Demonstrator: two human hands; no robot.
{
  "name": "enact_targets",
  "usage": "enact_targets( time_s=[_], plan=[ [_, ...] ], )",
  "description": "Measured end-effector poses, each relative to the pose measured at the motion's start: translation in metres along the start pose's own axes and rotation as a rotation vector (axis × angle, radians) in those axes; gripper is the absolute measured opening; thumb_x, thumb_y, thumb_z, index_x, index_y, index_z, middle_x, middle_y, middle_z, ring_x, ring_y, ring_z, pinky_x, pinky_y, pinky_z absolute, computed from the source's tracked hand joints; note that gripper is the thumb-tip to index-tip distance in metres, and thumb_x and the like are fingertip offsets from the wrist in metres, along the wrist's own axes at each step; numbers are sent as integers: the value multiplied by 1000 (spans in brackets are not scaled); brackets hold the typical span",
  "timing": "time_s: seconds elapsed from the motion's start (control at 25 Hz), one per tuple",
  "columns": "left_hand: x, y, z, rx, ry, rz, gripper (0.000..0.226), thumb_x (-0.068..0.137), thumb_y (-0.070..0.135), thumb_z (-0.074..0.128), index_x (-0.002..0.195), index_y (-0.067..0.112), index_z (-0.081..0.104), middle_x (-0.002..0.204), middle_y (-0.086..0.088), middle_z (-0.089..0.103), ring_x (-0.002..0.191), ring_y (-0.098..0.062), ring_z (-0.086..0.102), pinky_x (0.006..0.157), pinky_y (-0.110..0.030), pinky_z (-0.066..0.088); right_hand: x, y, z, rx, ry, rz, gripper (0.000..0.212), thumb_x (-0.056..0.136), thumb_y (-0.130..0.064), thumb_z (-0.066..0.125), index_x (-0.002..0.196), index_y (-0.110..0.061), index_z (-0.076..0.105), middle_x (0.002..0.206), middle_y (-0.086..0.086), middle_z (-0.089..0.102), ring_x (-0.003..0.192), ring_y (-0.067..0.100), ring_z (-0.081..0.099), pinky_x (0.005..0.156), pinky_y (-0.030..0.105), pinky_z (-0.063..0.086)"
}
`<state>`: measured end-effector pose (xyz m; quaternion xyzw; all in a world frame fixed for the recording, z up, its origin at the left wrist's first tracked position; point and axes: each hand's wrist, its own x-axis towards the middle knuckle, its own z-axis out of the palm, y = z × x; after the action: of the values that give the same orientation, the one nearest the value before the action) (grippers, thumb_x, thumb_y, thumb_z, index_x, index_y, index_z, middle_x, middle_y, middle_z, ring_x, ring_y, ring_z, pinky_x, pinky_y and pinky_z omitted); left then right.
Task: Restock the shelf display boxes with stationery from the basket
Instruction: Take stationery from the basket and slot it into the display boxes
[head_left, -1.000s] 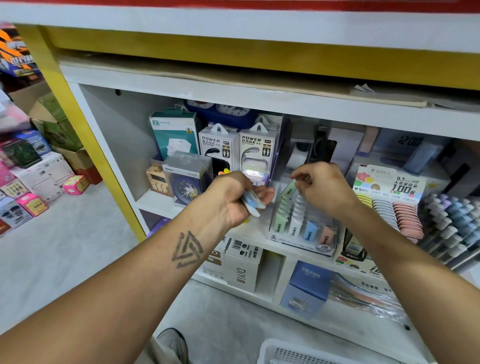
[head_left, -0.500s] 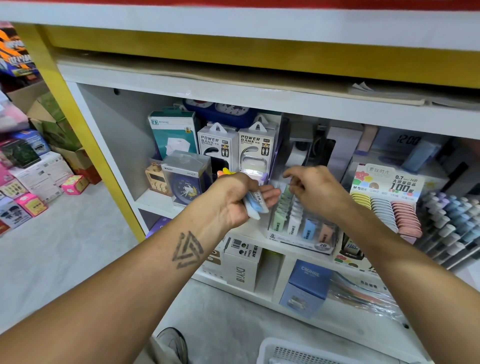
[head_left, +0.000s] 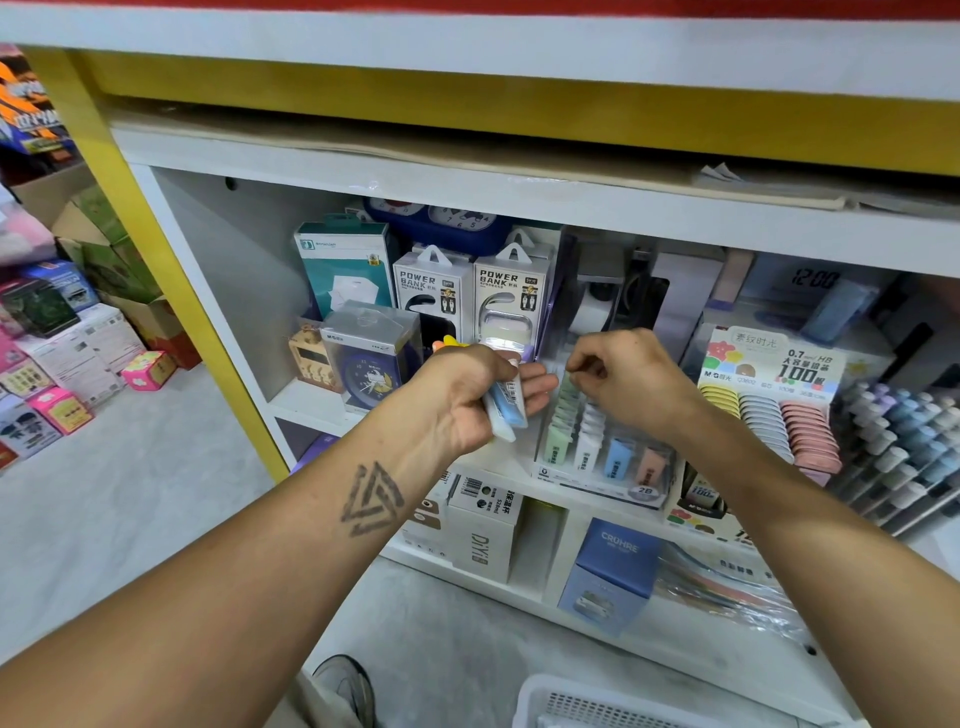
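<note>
A white basket (head_left: 597, 706) sits at the bottom edge, on the floor below the shelf (head_left: 498, 462). The left hand (head_left: 467, 395) grips a few wrapped erasers (head_left: 506, 405), a blue one on top. The right hand (head_left: 628, 379), fingers curled, pinches something small over the green row of the display box (head_left: 605, 452), marked "2B". Behind stand two "POWER BANK" packs (head_left: 470, 296); to the right, a lead display (head_left: 774, 384) reads "0.7 HB 100". Boxes line the grey floor at left.

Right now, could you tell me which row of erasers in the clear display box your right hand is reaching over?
The green row, leftmost in the display box; the right hand hovers above its back end.
</note>
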<state>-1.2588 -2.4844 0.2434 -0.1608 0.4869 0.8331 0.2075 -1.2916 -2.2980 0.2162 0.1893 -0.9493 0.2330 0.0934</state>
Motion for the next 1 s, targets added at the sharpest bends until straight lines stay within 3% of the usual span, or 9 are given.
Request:
enact_targets(
  time_s=[0.2, 0.36, 0.52, 0.72, 1.0],
  plan=[
    [0, 1, 0, -19, -7, 9, 26, 99, -10, 29, 93, 0, 52, 98, -24, 66, 114, -39, 63, 81, -43, 53, 1, 4, 2, -52, 54, 22, 8, 92, -6, 67, 93, -12, 73, 86, 2, 69, 80, 18, 65, 81, 40, 58],
    [0, 1, 0, -27, -11, 11, 24, 99, -10, 30, 94, 0, 51, 99, -24, 66, 112, -39, 64, 76, -42, 54, -1, 0, -1, -9, 1, -29, 11, 90, -5, 70, 90, -14, 75, 85, -2, 70, 79, 12, 66, 79, 35, 59],
    [2, 1, -1, -39, -18, 8, 22, 99, -10, 31, 97, -1, 52, 101, -25, 67, 95, -35, 70, 70, -41, 56, -3, -3, -1, -1, -24, -52, 13, 88, -3, 70, 88, -15, 75, 82, -4, 70, 77, 11, 65, 76, 35, 58],
    [3, 1, -3, -41, -10, 15, 22, 99, -11, 32, 98, -2, 52, 101, -25, 67, 87, -34, 70, 71, -41, 56, 1, -1, -3, -80, -12, 3, 13, 90, -1, 65, 86, -10, 74, 83, 2, 69, 78, 17, 65, 77, 40, 58],
    [3, 1, 0, 35, 67, 4, 25, 97, -11, 31, 94, -2, 55, 85, -20, 66, 66, -25, 68, 50, -27, 56, 1, -5, 2, -151, -103, 126, 20, 94, -8, 63, 103, -20, 75, 107, 0, 68, 99, 20, 63, 93, 38, 54]
  ],
)
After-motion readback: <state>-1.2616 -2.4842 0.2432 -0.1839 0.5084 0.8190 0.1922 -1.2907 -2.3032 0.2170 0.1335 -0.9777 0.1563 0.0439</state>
